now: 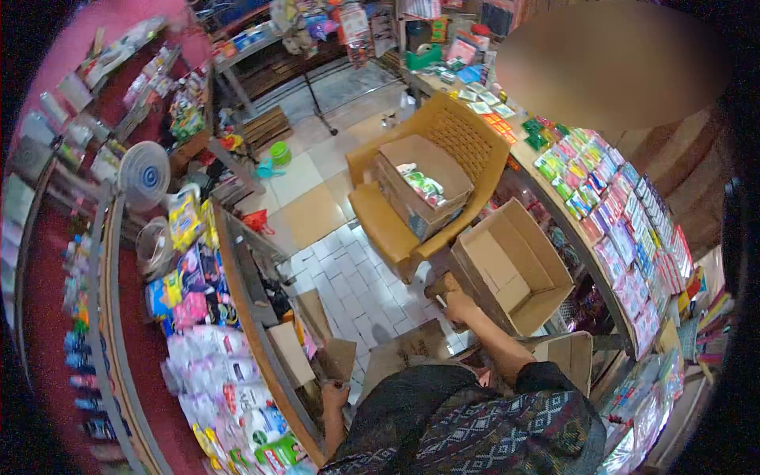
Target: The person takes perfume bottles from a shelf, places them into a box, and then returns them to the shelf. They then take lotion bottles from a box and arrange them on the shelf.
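My right hand [457, 305] reaches forward and grips the lower near corner of an empty open cardboard box [511, 269], which is tilted beside the right counter. My left hand [336, 393] is low at the left, fingers curled, against the wooden edge of the left counter [237, 293]. Whether it holds anything is unclear. Loose cardboard pieces [317, 348] lie next to it. My patterned dark garment [475, 435] fills the bottom of the view.
A tan plastic chair [467, 138] holds a second cardboard box [412, 170] with packets inside. Colourful packets cover the right counter [617, 214] and the left shelves [198, 317]. A small fan [144, 176] stands at the left. Another person [673, 150] stands behind the right counter. Flattened cardboard [408, 348] lies on the tiled floor.
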### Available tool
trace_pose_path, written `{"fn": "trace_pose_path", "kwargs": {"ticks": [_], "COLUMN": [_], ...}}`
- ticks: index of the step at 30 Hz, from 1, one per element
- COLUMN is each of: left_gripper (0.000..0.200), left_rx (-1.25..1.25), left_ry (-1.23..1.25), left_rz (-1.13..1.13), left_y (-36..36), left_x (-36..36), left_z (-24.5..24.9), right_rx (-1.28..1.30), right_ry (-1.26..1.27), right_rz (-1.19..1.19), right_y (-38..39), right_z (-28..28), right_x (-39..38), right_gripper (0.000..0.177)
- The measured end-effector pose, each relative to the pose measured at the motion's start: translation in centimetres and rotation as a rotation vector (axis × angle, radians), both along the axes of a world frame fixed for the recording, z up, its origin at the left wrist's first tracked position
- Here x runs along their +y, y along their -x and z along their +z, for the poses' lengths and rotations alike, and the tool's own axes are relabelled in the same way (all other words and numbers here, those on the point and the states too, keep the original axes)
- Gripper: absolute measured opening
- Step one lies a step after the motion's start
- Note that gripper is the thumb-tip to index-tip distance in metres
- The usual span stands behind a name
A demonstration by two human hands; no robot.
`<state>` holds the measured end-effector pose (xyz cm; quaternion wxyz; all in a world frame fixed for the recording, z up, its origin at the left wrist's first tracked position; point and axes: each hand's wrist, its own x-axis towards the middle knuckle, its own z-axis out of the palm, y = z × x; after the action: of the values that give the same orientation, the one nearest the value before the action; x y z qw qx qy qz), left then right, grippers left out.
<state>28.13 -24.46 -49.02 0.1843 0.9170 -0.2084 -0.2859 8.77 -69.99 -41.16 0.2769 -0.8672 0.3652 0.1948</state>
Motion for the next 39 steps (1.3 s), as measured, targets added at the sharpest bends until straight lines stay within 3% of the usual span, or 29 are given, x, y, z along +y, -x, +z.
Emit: {"fn": "trace_pose_path", "kwargs": {"ticks": [3,7,10,17,18,19,24,27,28,32,37,39], "left_gripper": [0.044,0.042,0.040,0.035,0.035,0.034,0.031,0.032,0.033,0.033,0.028,0.026], "left_rx": [0.045,0.081,0.206,0.167,0.154,0.137,0.088,0.143,0.164,0.141,0.240,0.226], "left_ry": [0.056,-0.231,-0.368,-0.388,-0.363,-0.333,-0.097,0.069,0.122,0.266,0.470,0.465], "left_rz": [-0.001,-0.189,-0.373,-0.521,-0.530,-0.537,-0.530,-0.509,-0.501,-0.538,-0.501,-0.584], "left_y": [-3.8,-11.3,-17.6,-28.5,-29.4,-30.1,-30.8,-28.9,-28.4,-26.5,-25.2,-24.5], "left_x": [-3.8,-6.4,-8.3,-20.6,-22.5,-24.4,-33.2,-38.6,-40.2,-47.7,-57.5,-62.0], "left_z": [-0.3,-6.1,-9.2,-8.9,-8.5,-8.2,-6.5,-4.5,-3.8,1.6,4.4,7.2], "right_rx": [-0.025,-0.117,-0.024,-0.268,-0.251,-0.294,-0.455,-0.305,-0.360,-0.280,-0.163,-0.103], "right_ry": [0.036,0.009,-0.016,0.052,-0.079,-0.044,0.051,0.142,0.168,0.168,0.064,-0.009], "right_rz": [-0.183,-0.252,-0.424,-0.437,-0.490,-0.487,-0.493,-0.519,-0.502,-0.502,-0.587,-0.604], "right_y": [-0.9,-1.9,-5.2,-9.5,-9.9,-10.5,-12.8,-14.9,-15.1,-16.7,-17.5,-17.5], "right_z": [0.2,-2.1,2.4,-2.2,-4.0,-3.7,-2.9,0.9,-0.3,-0.2,-2.2,-2.6], "right_x": [-0.9,-3.0,-3.3,-5.3,-5.9,-6.2,-10.6,-13.5,-14.8,-18.4,-20.5,-21.2], "right_gripper": [0.028,0.036,0.036,0.031,0.031,0.031,0.040,0.048,0.058,0.068,0.076,0.077]}}
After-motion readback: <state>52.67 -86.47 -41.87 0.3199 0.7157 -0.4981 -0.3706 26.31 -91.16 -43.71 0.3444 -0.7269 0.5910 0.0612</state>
